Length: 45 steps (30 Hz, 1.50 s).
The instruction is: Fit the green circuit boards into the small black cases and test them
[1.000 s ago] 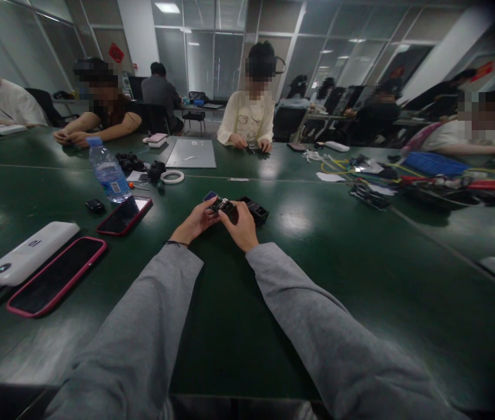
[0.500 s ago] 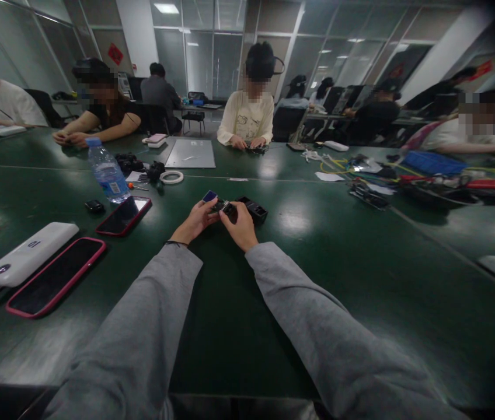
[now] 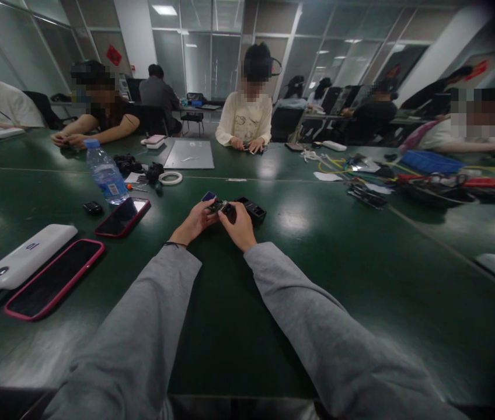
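Note:
Between my two hands is a small dark electronic part (image 3: 220,206) that looks like a circuit board, with a shiny metal piece near its right end. My left hand (image 3: 193,225) is closed on its left side, thumb on top. Fingers and thumb of my right hand (image 3: 241,227) pinch its right end. A flat blue panel (image 3: 208,196) shows just above my left fingertips; whether it joins the board, I cannot tell. Right behind my right hand a black open plastic casing (image 3: 254,210) lies on the green table (image 3: 230,326).
On my left are a white power bank (image 3: 31,254), two red-cased phones (image 3: 57,279) (image 3: 123,217), a water bottle (image 3: 106,174) and a white tape ring (image 3: 170,178). A laptop (image 3: 190,154) lies further back. Cables (image 3: 374,172) pile up at right. A person (image 3: 246,119) sits opposite.
The blue panel has tipped slightly lower over my left fingers. Both hands keep their grip on the board. The person opposite has shifted their hands a little.

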Each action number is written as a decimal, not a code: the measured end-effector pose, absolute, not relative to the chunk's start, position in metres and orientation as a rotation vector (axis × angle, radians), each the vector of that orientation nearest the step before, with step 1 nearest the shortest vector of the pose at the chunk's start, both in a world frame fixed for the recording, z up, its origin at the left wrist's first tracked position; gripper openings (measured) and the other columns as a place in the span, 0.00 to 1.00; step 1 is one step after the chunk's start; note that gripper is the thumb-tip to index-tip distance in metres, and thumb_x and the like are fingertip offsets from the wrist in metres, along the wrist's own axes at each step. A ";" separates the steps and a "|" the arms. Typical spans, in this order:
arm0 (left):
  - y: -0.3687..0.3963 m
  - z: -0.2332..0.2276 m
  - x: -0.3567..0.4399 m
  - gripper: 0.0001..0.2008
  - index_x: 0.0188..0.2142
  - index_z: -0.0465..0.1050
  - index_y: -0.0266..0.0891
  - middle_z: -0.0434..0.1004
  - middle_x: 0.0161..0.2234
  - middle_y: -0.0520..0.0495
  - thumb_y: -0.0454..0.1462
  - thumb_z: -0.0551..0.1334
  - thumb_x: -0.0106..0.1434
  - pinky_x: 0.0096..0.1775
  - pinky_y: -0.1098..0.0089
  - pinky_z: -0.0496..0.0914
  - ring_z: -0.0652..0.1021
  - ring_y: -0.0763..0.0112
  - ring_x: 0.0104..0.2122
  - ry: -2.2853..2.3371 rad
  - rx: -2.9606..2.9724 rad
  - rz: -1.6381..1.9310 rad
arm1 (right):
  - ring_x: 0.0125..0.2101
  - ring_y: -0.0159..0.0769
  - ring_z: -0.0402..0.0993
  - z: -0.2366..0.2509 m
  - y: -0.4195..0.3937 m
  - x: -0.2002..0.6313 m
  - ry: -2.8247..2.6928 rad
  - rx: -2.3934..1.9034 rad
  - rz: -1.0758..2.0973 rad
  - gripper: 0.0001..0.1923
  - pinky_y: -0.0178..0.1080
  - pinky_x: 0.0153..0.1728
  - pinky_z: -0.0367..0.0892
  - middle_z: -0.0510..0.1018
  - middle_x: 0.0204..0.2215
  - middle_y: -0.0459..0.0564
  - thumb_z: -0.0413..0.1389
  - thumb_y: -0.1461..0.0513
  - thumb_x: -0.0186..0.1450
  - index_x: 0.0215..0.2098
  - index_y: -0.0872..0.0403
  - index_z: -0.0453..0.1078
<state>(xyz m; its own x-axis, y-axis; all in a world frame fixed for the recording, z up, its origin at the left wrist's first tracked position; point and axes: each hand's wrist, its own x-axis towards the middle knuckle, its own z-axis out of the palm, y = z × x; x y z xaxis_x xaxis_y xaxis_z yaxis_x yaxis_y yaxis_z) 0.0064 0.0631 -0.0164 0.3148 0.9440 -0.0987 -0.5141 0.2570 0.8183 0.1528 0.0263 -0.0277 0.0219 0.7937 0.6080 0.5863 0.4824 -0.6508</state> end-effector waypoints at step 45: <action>0.062 -0.018 0.006 0.15 0.42 0.68 0.36 0.76 0.40 0.44 0.37 0.64 0.54 0.39 0.69 0.70 0.77 0.72 0.32 0.597 0.861 1.110 | 0.38 0.37 0.67 -0.027 0.029 0.154 -1.621 -1.182 0.272 0.18 0.41 0.41 0.65 0.69 0.38 0.50 0.51 0.49 0.61 0.42 0.53 0.63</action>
<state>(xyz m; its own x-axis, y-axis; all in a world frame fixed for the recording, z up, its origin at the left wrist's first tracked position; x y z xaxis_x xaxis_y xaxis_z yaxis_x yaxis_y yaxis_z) 0.0058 0.0625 -0.0181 0.3484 0.9374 0.0012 -0.5153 0.1905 0.8355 0.1543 0.0289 -0.0274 0.0520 0.7934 0.6065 0.5516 0.4834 -0.6798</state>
